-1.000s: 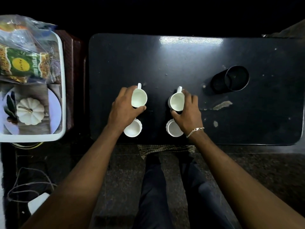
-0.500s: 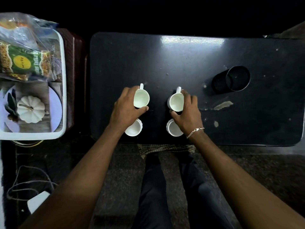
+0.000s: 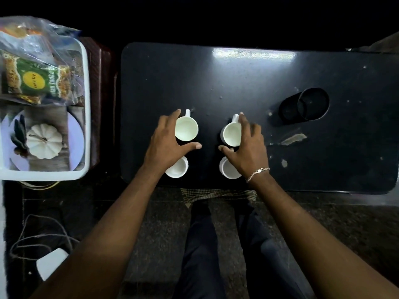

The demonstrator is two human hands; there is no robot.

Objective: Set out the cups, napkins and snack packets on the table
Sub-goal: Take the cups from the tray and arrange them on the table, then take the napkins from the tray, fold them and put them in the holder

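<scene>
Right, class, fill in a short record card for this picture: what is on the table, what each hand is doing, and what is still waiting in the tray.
table: dark table bearing four white cups
left hand: curled round far left cup
right hand: curled round far right cup
near cups: near left cup, near right cup, partly under the hands
tray: beside table, holding snack packets
on table already: no packets

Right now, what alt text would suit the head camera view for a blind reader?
Seen from above, a left hand and right hand each cup a white cup on a black table; two more sit nearer. Snack packets wait in a side tray.
</scene>
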